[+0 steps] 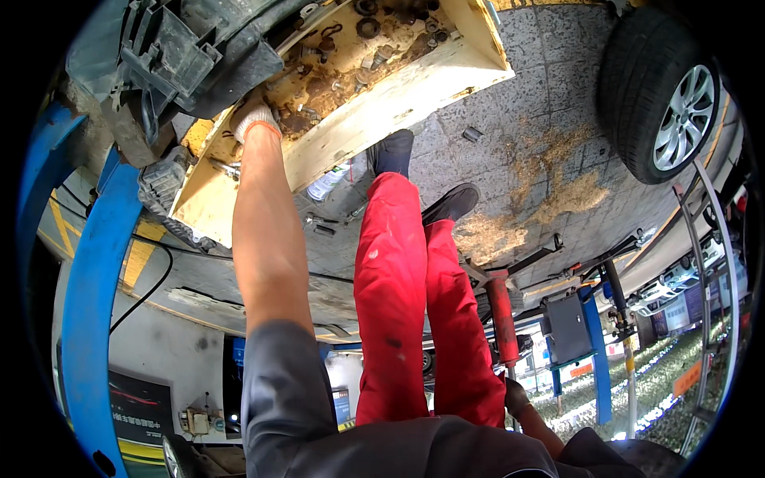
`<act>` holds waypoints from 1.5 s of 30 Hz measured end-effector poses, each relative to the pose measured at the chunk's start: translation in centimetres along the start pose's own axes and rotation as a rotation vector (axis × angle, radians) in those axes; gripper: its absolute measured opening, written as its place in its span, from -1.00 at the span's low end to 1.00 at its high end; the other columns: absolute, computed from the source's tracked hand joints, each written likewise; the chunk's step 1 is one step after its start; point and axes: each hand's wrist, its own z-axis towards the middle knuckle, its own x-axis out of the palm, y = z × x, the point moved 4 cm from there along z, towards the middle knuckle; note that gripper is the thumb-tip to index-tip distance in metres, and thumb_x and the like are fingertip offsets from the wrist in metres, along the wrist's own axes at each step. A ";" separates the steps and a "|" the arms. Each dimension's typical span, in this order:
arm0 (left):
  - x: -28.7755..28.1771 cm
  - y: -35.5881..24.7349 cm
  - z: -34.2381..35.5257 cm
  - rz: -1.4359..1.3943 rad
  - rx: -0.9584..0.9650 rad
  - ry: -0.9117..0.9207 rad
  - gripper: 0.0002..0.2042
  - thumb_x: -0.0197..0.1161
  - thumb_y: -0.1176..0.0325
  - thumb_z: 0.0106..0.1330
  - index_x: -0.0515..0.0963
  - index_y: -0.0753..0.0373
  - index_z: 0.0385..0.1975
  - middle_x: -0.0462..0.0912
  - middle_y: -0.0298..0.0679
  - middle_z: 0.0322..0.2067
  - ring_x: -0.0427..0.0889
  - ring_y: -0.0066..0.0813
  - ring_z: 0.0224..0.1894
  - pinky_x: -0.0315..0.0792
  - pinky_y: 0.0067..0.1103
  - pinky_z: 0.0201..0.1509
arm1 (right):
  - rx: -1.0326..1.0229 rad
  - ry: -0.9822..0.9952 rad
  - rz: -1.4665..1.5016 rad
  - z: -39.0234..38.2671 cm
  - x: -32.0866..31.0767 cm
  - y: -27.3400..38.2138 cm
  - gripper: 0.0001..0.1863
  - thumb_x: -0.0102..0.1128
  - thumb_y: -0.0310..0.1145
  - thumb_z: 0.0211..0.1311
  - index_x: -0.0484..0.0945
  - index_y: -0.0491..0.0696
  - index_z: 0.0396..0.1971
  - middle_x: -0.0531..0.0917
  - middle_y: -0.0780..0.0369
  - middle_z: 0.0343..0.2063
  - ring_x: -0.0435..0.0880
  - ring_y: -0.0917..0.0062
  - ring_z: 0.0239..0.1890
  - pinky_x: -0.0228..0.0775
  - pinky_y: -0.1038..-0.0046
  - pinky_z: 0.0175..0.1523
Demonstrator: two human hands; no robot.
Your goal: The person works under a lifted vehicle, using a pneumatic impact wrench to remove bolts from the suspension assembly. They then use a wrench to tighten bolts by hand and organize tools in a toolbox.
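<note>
My left hand, in a pale knit glove with an orange cuff, reaches into the wooden box at the upper middle. Its fingers are down among scattered rusty nuts, bolts and small metal parts, too hidden to show what they touch. Black plastic car parts sit just left of it. At the lower right my right hand, partly in shadow, is closed round a metal rod below a red cylinder tool.
A loose wheel stands at upper right, beside a metal frame. Blue posts flank the left. A spray can and small tools lie beside the box. Sawdust covers part of the floor near my shoes.
</note>
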 end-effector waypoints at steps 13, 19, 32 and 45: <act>-5.1 -1.3 -13.6 -0.128 0.171 0.868 -0.76 0.26 0.35 0.41 0.54 0.26 0.00 0.64 -0.34 -0.23 0.60 -0.59 -0.34 0.48 -0.65 -0.28 | 0.242 0.024 0.252 0.9 -1.2 0.7 -0.88 0.13 -0.45 0.22 0.52 -0.05 -0.24 0.59 0.07 -0.38 0.57 0.15 -0.36 0.44 0.27 -0.24; -4.3 -2.2 -21.1 -0.268 0.190 1.080 -0.74 0.25 0.34 0.40 0.53 0.25 0.02 0.62 -0.30 -0.21 0.61 -0.54 -0.36 0.48 -0.60 -0.32 | 0.072 -0.019 0.058 1.4 -0.6 0.9 -0.72 0.16 -0.37 0.26 0.54 -0.04 -0.04 0.66 0.01 -0.12 0.64 0.04 -0.02 0.51 0.17 0.07; -0.9 -2.9 -24.6 -0.425 0.143 1.337 -0.69 0.33 0.41 0.32 0.55 0.18 0.05 0.68 -0.21 -0.16 0.65 -0.41 -0.36 0.52 -0.54 -0.36 | 0.081 0.045 -0.026 1.5 2.1 -1.2 -0.64 0.19 -0.42 0.24 0.48 -0.03 0.05 0.66 -0.02 -0.06 0.63 -0.02 0.00 0.51 0.10 0.07; -0.2 -4.1 -27.8 -0.263 0.299 1.136 -0.74 0.16 0.69 0.29 0.44 0.14 -0.16 0.57 -0.26 -0.05 0.68 -0.43 -0.20 0.54 -0.57 -0.26 | -0.036 0.058 -0.028 1.2 6.8 -4.0 -0.56 0.16 -0.48 0.13 0.53 -0.05 0.07 0.63 0.03 0.02 0.56 0.14 0.16 0.39 0.22 0.28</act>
